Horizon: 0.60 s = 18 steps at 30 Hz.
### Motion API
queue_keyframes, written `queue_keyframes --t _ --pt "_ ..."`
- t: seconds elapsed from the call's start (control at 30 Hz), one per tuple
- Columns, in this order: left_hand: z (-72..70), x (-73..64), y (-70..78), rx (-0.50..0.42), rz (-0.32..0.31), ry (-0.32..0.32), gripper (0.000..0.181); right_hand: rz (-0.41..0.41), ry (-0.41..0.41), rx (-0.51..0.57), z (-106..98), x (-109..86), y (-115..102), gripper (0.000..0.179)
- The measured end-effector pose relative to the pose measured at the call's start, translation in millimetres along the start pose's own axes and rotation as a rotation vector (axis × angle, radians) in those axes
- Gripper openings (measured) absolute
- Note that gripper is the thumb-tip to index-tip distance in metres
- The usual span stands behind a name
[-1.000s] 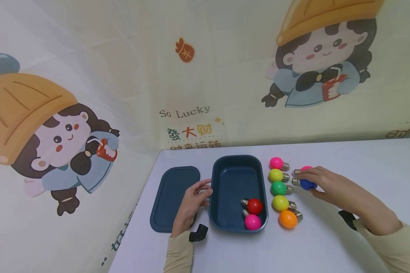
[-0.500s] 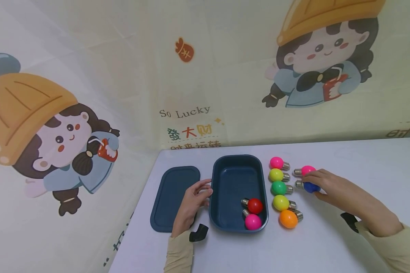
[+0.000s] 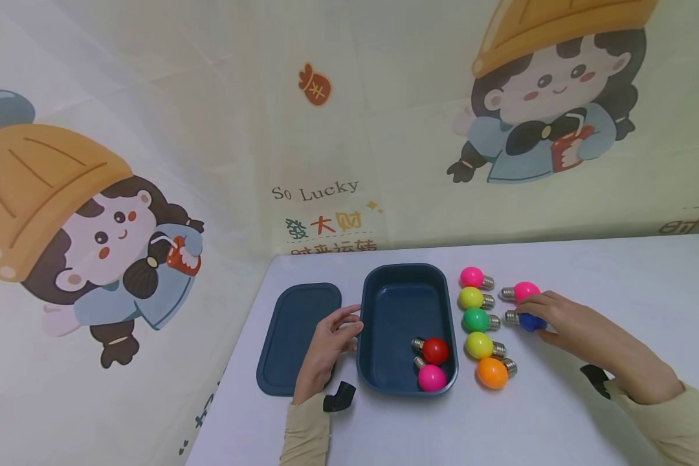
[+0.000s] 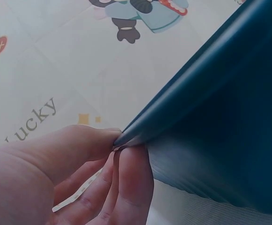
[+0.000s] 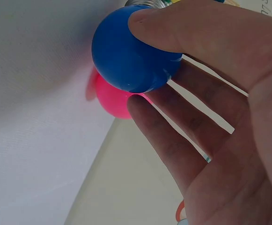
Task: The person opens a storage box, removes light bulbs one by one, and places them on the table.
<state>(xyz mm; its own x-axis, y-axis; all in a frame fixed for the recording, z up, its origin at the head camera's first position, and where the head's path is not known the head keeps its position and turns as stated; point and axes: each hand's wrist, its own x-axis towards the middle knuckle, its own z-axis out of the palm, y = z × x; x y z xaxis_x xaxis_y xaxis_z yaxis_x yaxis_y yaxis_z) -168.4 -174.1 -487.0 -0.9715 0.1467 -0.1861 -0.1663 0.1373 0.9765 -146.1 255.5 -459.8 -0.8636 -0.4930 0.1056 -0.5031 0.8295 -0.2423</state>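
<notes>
My right hand (image 3: pixel 565 318) holds a blue light bulb (image 5: pixel 126 49) between thumb and fingers, low over the white table. Its metal screw base points left in the head view. Just behind it lies a pink bulb (image 3: pixel 526 291), partly covered by the fingers. My left hand (image 3: pixel 329 342) is at the left side of a dark blue tub (image 3: pixel 406 392), and in the left wrist view its thumb and index finger (image 4: pixel 135 180) pinch the rim. Inside the tub lie a red bulb (image 3: pixel 435 351) and another pink bulb (image 3: pixel 432 378).
Between tub and right hand runs a column of bulbs: pink (image 3: pixel 472 277), yellow (image 3: pixel 470 298), green (image 3: pixel 475 320), a second yellow (image 3: pixel 479 345) and orange (image 3: pixel 492 373). A flat dark blue lid (image 3: pixel 294 323) lies left of the tub. A printed cloth (image 3: pixel 408 162) hangs behind.
My right hand has shifted slightly right and nearer with the blue bulb, and more of the pink bulb behind it shows. The left hand has stayed at the tub's rim.
</notes>
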Motion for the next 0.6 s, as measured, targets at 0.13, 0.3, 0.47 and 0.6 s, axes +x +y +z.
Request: queue_keyframes --t 0.13,0.3,0.47,0.6 --pt "0.3 0.4 0.0 0.005 -0.003 0.001 0.045 -0.002 0.001 -0.006 1.2 0.1 0.2 0.049" --pt "0.5 1.0 0.3 0.011 -0.004 0.004 0.044 -0.001 -0.003 -0.009 2.1 0.5 0.0 0.049" --pt "0.9 0.1 1.1 0.01 -0.005 0.008 0.044 -0.002 -0.001 -0.013 2.5 0.5 1.0 0.049" --pt "1.0 -0.3 0.2 0.008 -0.005 0.008 0.045 -0.006 0.004 -0.014 2.8 -0.3 2.1 0.05"
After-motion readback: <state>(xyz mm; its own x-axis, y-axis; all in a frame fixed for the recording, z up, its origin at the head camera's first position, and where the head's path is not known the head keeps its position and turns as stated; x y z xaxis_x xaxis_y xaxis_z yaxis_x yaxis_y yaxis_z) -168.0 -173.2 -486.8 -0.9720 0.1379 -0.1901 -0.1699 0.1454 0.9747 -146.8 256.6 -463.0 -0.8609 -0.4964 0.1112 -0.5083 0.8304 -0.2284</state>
